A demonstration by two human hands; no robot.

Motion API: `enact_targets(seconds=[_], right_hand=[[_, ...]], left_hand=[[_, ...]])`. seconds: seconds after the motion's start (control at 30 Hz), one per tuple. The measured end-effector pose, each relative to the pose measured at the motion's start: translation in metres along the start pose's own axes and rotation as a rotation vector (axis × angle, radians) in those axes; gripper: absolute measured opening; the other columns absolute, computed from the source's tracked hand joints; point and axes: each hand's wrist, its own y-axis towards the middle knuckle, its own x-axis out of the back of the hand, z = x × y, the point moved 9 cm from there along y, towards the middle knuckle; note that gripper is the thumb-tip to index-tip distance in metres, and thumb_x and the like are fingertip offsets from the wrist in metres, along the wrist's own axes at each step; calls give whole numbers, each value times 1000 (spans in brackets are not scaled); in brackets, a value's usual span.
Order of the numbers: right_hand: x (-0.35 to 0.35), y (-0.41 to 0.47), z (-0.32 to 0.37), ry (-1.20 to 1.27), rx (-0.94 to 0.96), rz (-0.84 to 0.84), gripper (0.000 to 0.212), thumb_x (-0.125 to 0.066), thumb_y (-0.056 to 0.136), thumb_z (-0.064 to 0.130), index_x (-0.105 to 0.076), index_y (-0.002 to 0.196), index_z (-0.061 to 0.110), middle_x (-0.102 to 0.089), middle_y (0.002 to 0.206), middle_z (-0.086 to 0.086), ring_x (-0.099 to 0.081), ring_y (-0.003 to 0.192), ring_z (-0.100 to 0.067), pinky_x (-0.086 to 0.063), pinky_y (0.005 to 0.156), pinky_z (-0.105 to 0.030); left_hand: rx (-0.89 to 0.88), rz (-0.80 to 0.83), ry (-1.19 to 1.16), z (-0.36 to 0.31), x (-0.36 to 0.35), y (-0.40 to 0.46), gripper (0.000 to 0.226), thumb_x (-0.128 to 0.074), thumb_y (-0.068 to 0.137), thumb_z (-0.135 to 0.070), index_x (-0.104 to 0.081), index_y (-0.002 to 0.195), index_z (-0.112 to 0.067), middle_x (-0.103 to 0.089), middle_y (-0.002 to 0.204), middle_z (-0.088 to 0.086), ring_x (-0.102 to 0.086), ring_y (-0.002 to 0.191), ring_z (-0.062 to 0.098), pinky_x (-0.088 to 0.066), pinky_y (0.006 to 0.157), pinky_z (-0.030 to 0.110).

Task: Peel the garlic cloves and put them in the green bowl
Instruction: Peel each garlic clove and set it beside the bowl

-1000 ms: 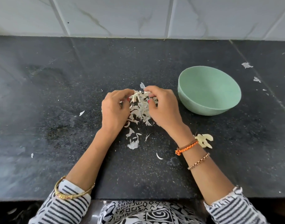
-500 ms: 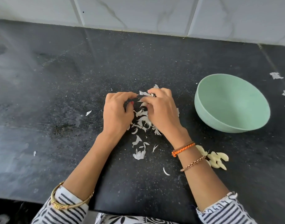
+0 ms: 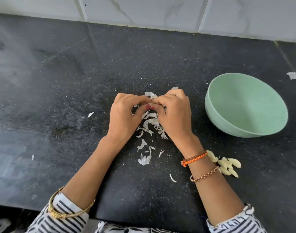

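Both grips [image 3: 151, 105] pinching hidden garlic clove, axis indiscernible, green bowl [image 3: 246, 105] upright

Your left hand [image 3: 123, 115] shows red polish on the thumbnail. On the left forearm you've got a gold bangle [image 3: 66, 209] with a patterned section, sitting at the cuff of a black-and-white striped sleeve [image 3: 55, 219]. Your right hand [image 3: 175, 115] has an orange braided band [image 3: 194, 158] on its wrist, with a thin brown cord alongside, then a copper-toned chain bracelet [image 3: 204, 174] nearer you. Right sleeve [image 3: 236, 222] is the same stripe. Black-and-white patterned fabric [image 3: 130, 229] shows at the near edge between the sleeves.
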Motion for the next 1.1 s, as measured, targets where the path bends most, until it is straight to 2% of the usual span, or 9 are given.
enact_targets(seconds=[0.13, 0.2, 0.33, 0.47, 0.57, 0.63, 0.83, 1.0, 1.1], right_hand=[[-2, -2, -9, 133, -133, 36, 15, -72, 74, 4, -73, 86, 12, -63, 79, -7, -57, 89, -25, -46, 78, -38], [-5, -2, -11, 190, -165, 82, 22, -65, 78, -2, -73, 92, 14, -64, 85, -7, -58, 93, -26, -48, 84, -45], [-2, 1, -6, 209, -106, 90, 35, -53, 73, 2, -70, 100, 15, -66, 88, 7, -54, 99, -25, -45, 86, -49], [10, 5, 1, 256, 11, -2, 29, -66, 73, 14, -70, 101, 18, -66, 85, 14, -53, 91, -15, -46, 78, -38], [15, 4, 1, 233, 62, -77, 31, -71, 73, 14, -70, 104, 16, -68, 81, 11, -47, 88, -11, -46, 74, -34], [16, 3, 1, 242, 85, -81, 32, -71, 74, 12, -70, 106, 15, -68, 81, 10, -47, 88, -12, -45, 76, -29], [23, 5, 4, 232, 148, -120, 15, -64, 81, 23, -74, 82, 13, -70, 73, 5, -55, 83, -18, -46, 69, -29], [20, 5, -5, 349, 2, -67, 10, -68, 81, 20, -74, 85, 12, -68, 78, 6, -57, 85, -20, -46, 72, -22], [16, 6, -4, 391, -9, -3, 15, -71, 76, 19, -74, 89, 13, -64, 80, 11, -54, 88, -13, -41, 76, -14]], left_hand=[[59, -3, -22, 2, 2, 1, 7, -66, 80, -10, -73, 84, -10, -54, 75, -26, -48, 79, 7, -39, 70, 12], [124, 15, -44, 6, 1, 1, 7, -65, 83, -7, -71, 83, -10, -49, 71, -28, -45, 75, 3, -37, 66, 7], [238, 31, -166, 16, -2, 0, 12, -62, 87, -10, -66, 80, -18, -56, 70, -22, -46, 63, -1, -36, 59, 14], [320, 51, -418, 20, -5, -2, 19, -60, 89, -10, -64, 78, -25, -64, 71, -6, -50, 62, 9, -43, 61, 25], [342, 69, -500, 18, -9, -4, 19, -58, 90, -9, -65, 78, -22, -64, 72, -6, -50, 65, 13, -43, 61, 21], [365, 78, -556, 20, -11, -4, 18, -57, 91, -8, -65, 79, -19, -65, 73, -5, -53, 67, 11, -45, 64, 20], [390, 95, -766, 14, -17, -4, 12, -53, 90, 0, -64, 85, -3, -65, 63, -12, -55, 57, -6, -41, 61, 7], [311, 95, -746, 12, -14, -3, 15, -57, 88, 0, -65, 90, -12, -70, 74, -13, -61, 72, -1, -46, 69, 13], [272, 75, -622, 11, -10, -2, 12, -60, 85, -13, -64, 83, -24, -67, 70, -20, -50, 61, 11, -38, 55, 16]])
